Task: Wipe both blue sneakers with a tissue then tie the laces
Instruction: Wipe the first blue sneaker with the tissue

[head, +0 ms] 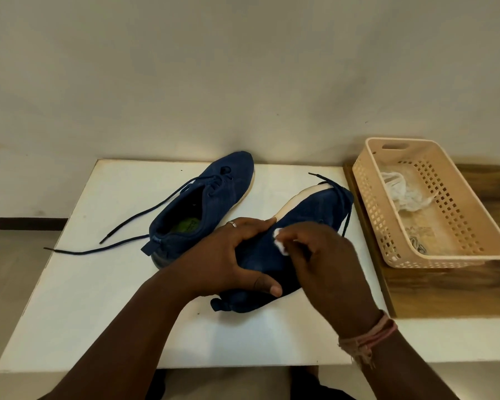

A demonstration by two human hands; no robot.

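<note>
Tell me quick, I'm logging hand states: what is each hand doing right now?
Left hand: grips the near sneaker, steadying it on its side.
Right hand: fingers pinch a white tissue against that sneaker.

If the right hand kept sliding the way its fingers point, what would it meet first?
Probably the left hand: the right hand holds the tissue on the tilted sneaker, fingers pointing left, though depth is unclear.
</note>
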